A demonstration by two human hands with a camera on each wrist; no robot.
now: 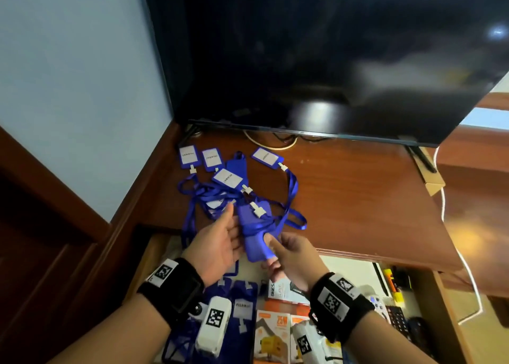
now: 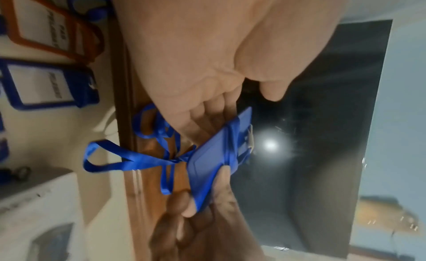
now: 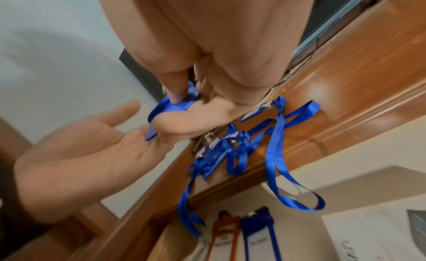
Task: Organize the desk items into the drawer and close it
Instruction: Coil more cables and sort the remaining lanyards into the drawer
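Over the desk's front edge my right hand [image 1: 271, 246] pinches a plain blue badge holder [image 1: 253, 226] between thumb and fingers, its blue lanyard wrapped around it. My left hand [image 1: 234, 226] is held flat beside it, fingers straight against the holder's left side, gripping nothing. The right wrist view shows the thumb pressed on the holder [image 3: 175, 106] and lanyard loops hanging down. Several more blue badge holders [image 1: 212, 158] with white cards lie on the desk [image 1: 358, 198] behind, in a tangle of lanyards [image 1: 209, 198]. The drawer [image 1: 148, 253] stands open below my hands.
The drawer holds badge holders [image 1: 242, 308], charger boxes [image 1: 271, 333] and dark small items at its right end. A large dark screen [image 1: 330, 60] stands at the back of the desk. A white cable [image 1: 454, 239] and a small cardboard box [image 1: 435, 184] lie at the right.
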